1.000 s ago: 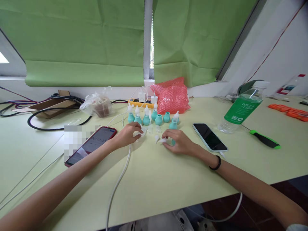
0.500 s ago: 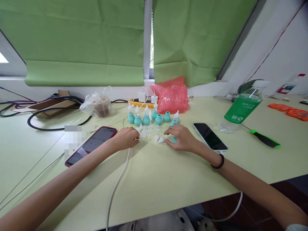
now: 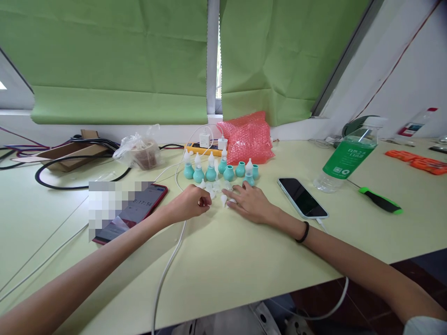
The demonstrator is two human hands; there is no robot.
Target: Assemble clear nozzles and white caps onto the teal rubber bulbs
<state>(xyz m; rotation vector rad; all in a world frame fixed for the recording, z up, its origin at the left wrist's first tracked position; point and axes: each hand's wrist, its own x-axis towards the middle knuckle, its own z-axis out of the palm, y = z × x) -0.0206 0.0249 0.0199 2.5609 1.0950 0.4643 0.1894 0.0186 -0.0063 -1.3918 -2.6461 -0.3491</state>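
Observation:
My left hand [image 3: 192, 203] rests on the table with its fingers curled in; whether something is inside them is hidden. Over some small white nozzle tips [image 3: 224, 200], my right hand [image 3: 248, 203] is spread low, its fingertips among or just above them. More translucent white pieces [image 3: 211, 187] lie loose between the hands. Behind them stand several turquoise squeeze bulbs [image 3: 228, 173], some without a tip. Others carry a clear pointed nozzle [image 3: 211, 159]. One tipped bulb [image 3: 248, 178] stands just beyond my right fingertips.
Left of my hands lies a red-cased phone [image 3: 159, 195]; on the right are another phone [image 3: 303, 197], a tilted green-labelled bottle [image 3: 349, 156] and a screwdriver [image 3: 380, 201]. A white cable [image 3: 167, 270] crosses under my left wrist. Pink bubble wrap [image 3: 246, 139] sits behind the bulbs.
My right hand has moved left, its fingers now over the white tips. The turquoise bulb seen beneath it no longer shows there. My left hand has shifted slightly right, still curled.

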